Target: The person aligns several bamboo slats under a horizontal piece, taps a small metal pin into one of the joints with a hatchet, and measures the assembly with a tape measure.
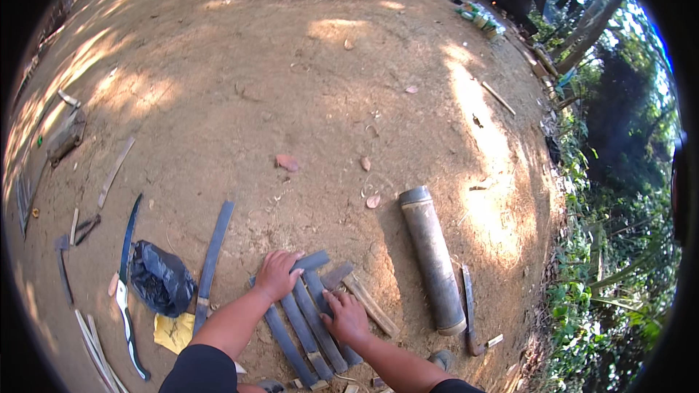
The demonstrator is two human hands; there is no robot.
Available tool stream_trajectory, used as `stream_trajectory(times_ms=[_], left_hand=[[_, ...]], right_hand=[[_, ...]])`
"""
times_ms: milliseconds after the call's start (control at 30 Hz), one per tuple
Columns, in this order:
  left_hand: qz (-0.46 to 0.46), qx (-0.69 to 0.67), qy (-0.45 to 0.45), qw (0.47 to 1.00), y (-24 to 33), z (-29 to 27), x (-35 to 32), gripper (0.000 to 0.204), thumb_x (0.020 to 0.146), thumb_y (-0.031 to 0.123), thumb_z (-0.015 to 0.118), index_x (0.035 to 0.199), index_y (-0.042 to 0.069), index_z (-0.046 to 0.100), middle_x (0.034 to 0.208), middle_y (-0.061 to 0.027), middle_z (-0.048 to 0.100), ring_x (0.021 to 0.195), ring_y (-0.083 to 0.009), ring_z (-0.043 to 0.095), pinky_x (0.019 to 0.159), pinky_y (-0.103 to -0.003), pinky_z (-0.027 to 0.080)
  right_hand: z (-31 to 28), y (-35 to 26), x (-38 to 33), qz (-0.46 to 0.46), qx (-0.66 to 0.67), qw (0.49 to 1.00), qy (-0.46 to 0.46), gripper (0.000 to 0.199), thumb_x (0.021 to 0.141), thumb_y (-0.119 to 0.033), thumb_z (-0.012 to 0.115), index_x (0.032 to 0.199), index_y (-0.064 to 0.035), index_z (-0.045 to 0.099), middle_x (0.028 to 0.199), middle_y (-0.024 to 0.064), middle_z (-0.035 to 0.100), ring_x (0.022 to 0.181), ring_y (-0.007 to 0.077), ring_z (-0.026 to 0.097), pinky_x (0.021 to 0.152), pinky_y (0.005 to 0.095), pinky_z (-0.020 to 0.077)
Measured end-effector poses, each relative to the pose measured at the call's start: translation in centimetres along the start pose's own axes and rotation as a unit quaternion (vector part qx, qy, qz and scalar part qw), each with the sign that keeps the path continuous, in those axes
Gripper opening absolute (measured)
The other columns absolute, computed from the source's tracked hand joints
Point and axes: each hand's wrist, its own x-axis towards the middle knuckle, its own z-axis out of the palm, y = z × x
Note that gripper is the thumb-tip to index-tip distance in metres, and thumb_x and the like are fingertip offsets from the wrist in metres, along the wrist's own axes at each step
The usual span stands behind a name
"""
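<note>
Several dark grey bamboo slats lie side by side on the ground in front of me. A shorter grey slat crosses their far ends. My left hand is closed over this cross slat, fingers on its far side and thumb on the near side. On the right-hand slats rests my right hand, its fingers laid out over them and slightly apart. Just beyond that hand is a tool with a flat grey blade and a pale wooden handle. The undersides of both hands are hidden.
To the right stand-alone lies a thick bamboo tube beside a long narrow blade. On the left are a long slat, a black plastic bag, a yellow piece and a curved saw. Green plants border the right.
</note>
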Motion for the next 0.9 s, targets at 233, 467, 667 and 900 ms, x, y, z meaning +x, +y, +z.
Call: stream_trajectory(times_ms=[233, 467, 667, 900], left_hand=[[0.031, -0.005, -0.002, 1.000, 1.1, 1.3, 1.1, 0.036, 0.086, 0.023, 0.078, 0.120, 0.014, 0.071, 0.114, -0.0067, 0.073, 0.116, -0.0298, 0.064, 0.109, -0.047, 0.044], [0.097, 0.030, 0.021, 0.995, 0.4, 1.4, 0.2, 0.018, 0.090, 0.020, 0.074, 0.107, 0.014, 0.077, 0.118, -0.0022, 0.072, 0.117, -0.0235, 0.065, 0.107, -0.045, 0.046], [-0.029, 0.060, -0.035, 0.997, 1.1, 1.4, -0.5, 0.023, 0.093, 0.027, 0.073, 0.114, 0.019, 0.077, 0.127, 0.0019, 0.072, 0.141, -0.0243, 0.051, 0.124, -0.052, 0.029], [-0.207, 0.076, -0.160, 0.962, 6.0, -0.8, 2.4, 0.035, 0.096, 0.029, 0.070, 0.131, 0.022, 0.070, 0.140, -0.0019, 0.068, 0.155, -0.0267, 0.036, 0.130, -0.057, 0.014]], right_hand=[[-0.2, 0.5, 0.1, -0.060, -0.095, 0.992, -0.060, 0.056, 0.102, -0.037, 0.057, 0.154, -0.0162, 0.052, 0.161, 0.0062, 0.046, 0.147, 0.0275, 0.043, 0.118, 0.0538, 0.0333], [-1.0, -0.6, 1.2, -0.082, -0.160, 0.975, -0.128, 0.063, 0.098, -0.040, 0.060, 0.153, -0.0114, 0.052, 0.170, 0.0074, 0.034, 0.154, 0.0295, 0.034, 0.123, 0.0607, 0.0247], [-5.0, -2.5, 3.8, -0.122, -0.225, 0.943, -0.214, 0.073, 0.099, -0.055, 0.057, 0.152, -0.0070, 0.049, 0.177, 0.0106, 0.017, 0.164, 0.0295, 0.013, 0.129, 0.0636, 0.0104], [-4.5, 0.8, 5.0, -0.153, -0.238, 0.928, -0.241, 0.087, 0.094, -0.066, 0.061, 0.153, -0.0048, 0.043, 0.177, 0.0143, 0.015, 0.164, 0.0303, 0.013, 0.129, 0.0631, 0.0078]])
